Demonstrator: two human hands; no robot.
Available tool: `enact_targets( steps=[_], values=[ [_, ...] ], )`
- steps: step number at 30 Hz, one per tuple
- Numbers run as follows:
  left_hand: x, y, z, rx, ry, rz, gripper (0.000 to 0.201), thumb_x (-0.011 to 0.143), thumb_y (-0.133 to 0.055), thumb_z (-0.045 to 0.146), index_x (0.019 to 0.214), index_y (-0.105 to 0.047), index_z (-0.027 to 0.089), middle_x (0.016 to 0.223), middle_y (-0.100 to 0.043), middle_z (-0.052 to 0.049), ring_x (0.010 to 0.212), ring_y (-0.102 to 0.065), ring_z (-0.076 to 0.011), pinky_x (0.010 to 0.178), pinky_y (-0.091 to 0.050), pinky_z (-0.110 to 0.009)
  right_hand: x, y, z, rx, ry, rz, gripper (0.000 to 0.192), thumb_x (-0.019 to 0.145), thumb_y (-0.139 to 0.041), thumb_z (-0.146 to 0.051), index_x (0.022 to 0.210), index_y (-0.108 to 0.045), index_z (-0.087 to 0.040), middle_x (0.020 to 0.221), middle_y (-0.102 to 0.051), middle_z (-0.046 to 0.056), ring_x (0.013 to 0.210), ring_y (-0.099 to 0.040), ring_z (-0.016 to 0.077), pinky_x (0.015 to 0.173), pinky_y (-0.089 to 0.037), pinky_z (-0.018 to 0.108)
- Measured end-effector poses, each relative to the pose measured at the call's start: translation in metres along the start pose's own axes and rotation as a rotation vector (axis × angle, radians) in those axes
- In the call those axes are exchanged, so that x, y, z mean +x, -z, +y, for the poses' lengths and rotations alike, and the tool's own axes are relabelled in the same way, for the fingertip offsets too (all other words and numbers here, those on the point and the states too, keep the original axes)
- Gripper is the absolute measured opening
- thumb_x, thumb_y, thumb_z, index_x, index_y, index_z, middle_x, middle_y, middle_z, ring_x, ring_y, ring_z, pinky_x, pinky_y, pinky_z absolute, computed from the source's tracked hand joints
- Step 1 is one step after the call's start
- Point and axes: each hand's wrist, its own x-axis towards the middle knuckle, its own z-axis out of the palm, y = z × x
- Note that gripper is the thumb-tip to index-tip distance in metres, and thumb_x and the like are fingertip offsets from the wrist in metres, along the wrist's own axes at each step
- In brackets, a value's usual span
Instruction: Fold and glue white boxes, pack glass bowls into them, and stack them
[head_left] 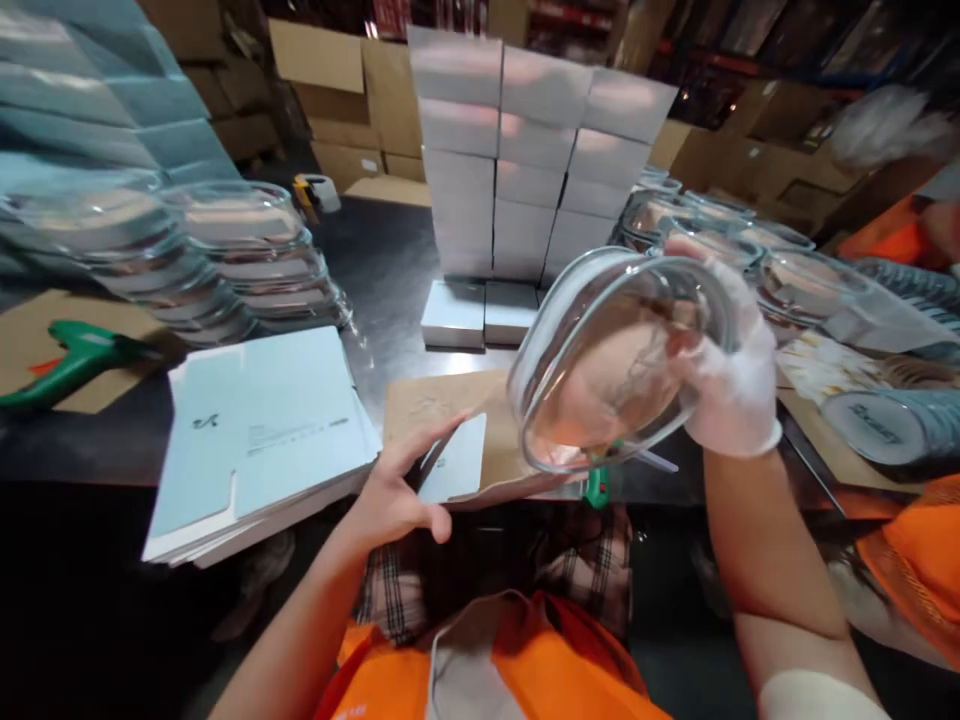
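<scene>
My right hand (731, 370), in a white glove, grips a clear round dish (615, 365) by its right rim. The dish is tilted above the table, and more than one rim shows along its left side. My bare left hand (397, 490) is around the left side of a small white box (461, 462), with fingers along the top and thumb below. That box rests over a brown cardboard sheet (427, 395). Left of this hand lies a stack of flat white cartons (262, 430) with printing. A green-handled tool (598, 487) shows partly below the dish.
Stacked white boxes (495, 160) stand at the back, with smaller white boxes (454, 312) before them. Clear dishes (255, 240) are piled at left, others (802, 275) at right. A green glue gun (75, 360) lies far left. A person's orange sleeve (915, 570) shows at right.
</scene>
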Motion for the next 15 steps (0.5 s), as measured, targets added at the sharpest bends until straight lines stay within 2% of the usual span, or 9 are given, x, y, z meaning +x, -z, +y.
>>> enact_targets(
  steps=[2, 3, 6, 8, 10, 13, 15],
  values=[
    [-0.011, -0.001, -0.013, -0.038, 0.067, 0.107, 0.115, 0.037, -0.090, 0.085, 0.135, -0.078, 0.025, 0.135, -0.077, -0.019, 0.131, -0.070, -0.0463, 0.121, -0.050, -0.057, 0.004, -0.005, -0.013, 0.059, 0.064, -0.051, 0.060, 0.083, -0.091, -0.049, 0.138, -0.073, -0.033, 0.138, -0.075, 0.001, 0.121, -0.074, 0.0233, 0.102, -0.062, 0.033],
    [-0.017, 0.000, -0.018, -0.055, 0.099, 0.140, 0.119, 0.032, -0.090, 0.085, 0.133, -0.079, 0.024, 0.134, -0.077, -0.019, 0.131, -0.070, -0.0470, 0.123, -0.048, -0.058, 0.007, -0.005, -0.018, 0.058, 0.047, -0.072, 0.059, 0.082, -0.092, -0.049, 0.137, -0.074, -0.035, 0.136, -0.076, 0.000, 0.120, -0.075, 0.0235, 0.100, -0.064, 0.033],
    [-0.030, 0.004, -0.031, -0.073, 0.148, 0.133, 0.127, 0.019, -0.092, 0.083, 0.130, -0.080, 0.023, 0.133, -0.078, -0.019, 0.129, -0.070, -0.0483, 0.123, -0.048, -0.058, 0.024, -0.003, -0.026, -0.038, -0.097, -0.153, 0.052, 0.082, -0.091, -0.055, 0.129, -0.079, -0.035, 0.129, -0.079, -0.001, 0.123, -0.075, 0.0253, 0.100, -0.065, 0.035],
    [-0.035, 0.006, -0.036, -0.053, 0.111, 0.128, 0.128, 0.013, -0.095, 0.078, 0.128, -0.081, 0.024, 0.134, -0.078, -0.018, 0.129, -0.070, -0.0488, 0.123, -0.048, -0.057, 0.035, -0.005, -0.031, -0.104, -0.135, -0.259, 0.051, 0.083, -0.088, -0.058, 0.127, -0.081, -0.033, 0.125, -0.081, 0.000, 0.123, -0.075, 0.0276, 0.101, -0.066, 0.038],
    [-0.036, 0.004, -0.039, -0.055, 0.059, 0.153, 0.130, 0.011, -0.097, 0.075, 0.129, -0.081, 0.023, 0.136, -0.077, -0.019, 0.132, -0.068, -0.0495, 0.124, -0.046, -0.057, 0.041, -0.012, -0.037, -0.121, -0.049, -0.348, 0.047, 0.087, -0.086, -0.054, 0.130, -0.079, -0.036, 0.124, -0.081, -0.001, 0.118, -0.077, 0.0271, 0.098, -0.068, 0.039],
    [-0.034, -0.008, -0.043, -0.180, 0.047, 0.234, 0.130, 0.019, -0.095, 0.080, 0.134, -0.078, 0.021, 0.136, -0.076, -0.021, 0.133, -0.068, -0.0486, 0.125, -0.045, -0.058, 0.038, -0.025, -0.048, -0.144, 0.238, -0.425, 0.052, 0.089, -0.086, -0.046, 0.139, -0.072, -0.046, 0.134, -0.077, -0.003, 0.117, -0.078, 0.0239, 0.090, -0.069, 0.029],
    [-0.033, -0.018, -0.044, -0.289, 0.062, 0.285, 0.128, 0.026, -0.094, 0.082, 0.137, -0.076, 0.021, 0.137, -0.076, -0.021, 0.132, -0.069, -0.0477, 0.124, -0.046, -0.059, 0.031, -0.030, -0.051, -0.209, 0.386, -0.470, 0.057, 0.092, -0.082, -0.047, 0.146, -0.066, -0.049, 0.139, -0.073, -0.002, 0.119, -0.077, 0.0233, 0.090, -0.068, 0.025]
  ],
)
